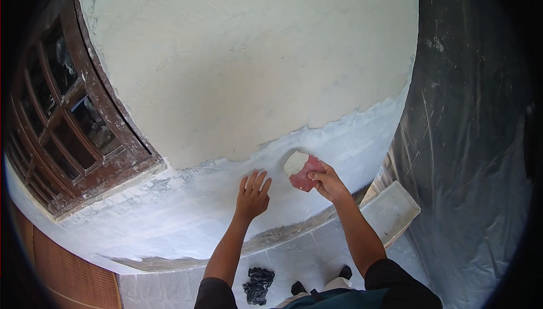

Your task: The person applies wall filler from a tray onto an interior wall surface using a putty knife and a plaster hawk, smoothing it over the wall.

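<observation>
My right hand (pixel 328 182) grips a red, flat spreader (pixel 307 176) between thumb and fingers. A thick pale lump of wet putty (pixel 295 163) covers the spreader's upper left part. To its left, my left hand (pixel 253 195) holds nothing, its fingers apart and pointing up at the wall; whether they touch it I cannot tell. Cream putty coats the upper wall (pixel 249 66) and ends in a ragged lower edge. Below that edge runs a bluish-white band of wall (pixel 186 213), in front of which both hands are.
A brown wooden window (pixel 73 111) with several panes is at the left. Plastic sheeting (pixel 469 156) hangs over a dark surface at the right. A pale shallow tray (pixel 390 210) is beside my right forearm. On the floor lies a crumpled black thing (pixel 258 286); woven matting (pixel 73 269) is lower left.
</observation>
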### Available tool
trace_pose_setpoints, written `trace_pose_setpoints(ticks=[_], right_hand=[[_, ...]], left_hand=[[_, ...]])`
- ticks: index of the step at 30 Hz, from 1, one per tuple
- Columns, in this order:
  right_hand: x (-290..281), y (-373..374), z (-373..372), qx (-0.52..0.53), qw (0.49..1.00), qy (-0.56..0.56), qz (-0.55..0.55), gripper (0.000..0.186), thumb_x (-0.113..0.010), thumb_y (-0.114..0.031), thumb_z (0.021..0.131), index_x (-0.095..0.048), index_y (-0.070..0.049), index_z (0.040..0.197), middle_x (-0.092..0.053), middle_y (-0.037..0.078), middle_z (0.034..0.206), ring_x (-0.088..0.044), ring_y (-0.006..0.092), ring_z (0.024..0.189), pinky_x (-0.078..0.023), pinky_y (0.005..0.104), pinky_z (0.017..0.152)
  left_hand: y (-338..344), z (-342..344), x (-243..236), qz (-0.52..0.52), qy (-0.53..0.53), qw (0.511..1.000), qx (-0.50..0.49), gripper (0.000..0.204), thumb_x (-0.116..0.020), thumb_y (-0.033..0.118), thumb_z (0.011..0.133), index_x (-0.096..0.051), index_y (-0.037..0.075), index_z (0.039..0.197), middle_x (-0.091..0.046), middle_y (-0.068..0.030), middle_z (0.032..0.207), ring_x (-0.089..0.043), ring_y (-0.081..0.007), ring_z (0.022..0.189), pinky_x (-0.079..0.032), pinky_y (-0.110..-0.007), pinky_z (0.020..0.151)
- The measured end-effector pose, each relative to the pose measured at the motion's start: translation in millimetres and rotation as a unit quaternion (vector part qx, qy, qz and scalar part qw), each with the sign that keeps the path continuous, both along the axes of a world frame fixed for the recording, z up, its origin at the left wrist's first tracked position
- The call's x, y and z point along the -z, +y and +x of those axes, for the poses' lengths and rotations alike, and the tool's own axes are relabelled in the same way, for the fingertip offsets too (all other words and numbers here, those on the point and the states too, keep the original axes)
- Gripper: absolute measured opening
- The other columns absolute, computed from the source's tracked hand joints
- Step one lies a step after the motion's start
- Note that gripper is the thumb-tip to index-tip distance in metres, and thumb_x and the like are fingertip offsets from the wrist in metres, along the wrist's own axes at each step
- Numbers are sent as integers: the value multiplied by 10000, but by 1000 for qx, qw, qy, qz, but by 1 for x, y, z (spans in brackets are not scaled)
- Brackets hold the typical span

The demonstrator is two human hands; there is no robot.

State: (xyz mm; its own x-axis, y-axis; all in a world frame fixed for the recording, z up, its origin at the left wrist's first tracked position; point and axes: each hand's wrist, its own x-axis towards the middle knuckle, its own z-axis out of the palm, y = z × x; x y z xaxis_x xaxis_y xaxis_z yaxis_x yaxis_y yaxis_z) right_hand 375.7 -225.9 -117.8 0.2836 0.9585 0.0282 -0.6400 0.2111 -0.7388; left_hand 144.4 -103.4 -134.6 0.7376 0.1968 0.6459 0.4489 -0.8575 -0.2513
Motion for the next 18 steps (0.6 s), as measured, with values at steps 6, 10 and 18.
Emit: trace_pose_setpoints(ticks=[6, 10, 18], right_hand=[[-5, 6, -17, 5, 1000, 3, 19, 464, -569, 111, 796, -476, 32, 1244, -576, 101, 1137, -581, 181, 1044, -508, 292, 896], [-12, 5, -17, 0, 1000, -18, 12, 458, -569, 107, 798, -484, 30, 1242, -582, 98, 1133, -583, 180, 1046, -508, 289, 898], [-7, 17, -18, 7, 993, -106, 45, 365, -567, 80, 816, -550, 32, 1177, -618, 74, 1063, -585, 136, 969, -487, 269, 836]], left_hand=[[9, -4, -7, 15, 1, 1000, 27, 429, -595, 147, 727, -576, 129, 1156, -453, -75, 1369, -356, -275, 1321, -273, -491, 1056], [10, -5, -12, 18, -1, 999, 27, 402, -595, 131, 719, -575, 113, 1120, -453, -102, 1345, -352, -308, 1311, -248, -509, 1053], [11, -29, -16, 37, 31, 998, -30, 372, -588, 137, 739, -575, 107, 1110, -450, -100, 1347, -338, -312, 1317, -231, -506, 1066]])
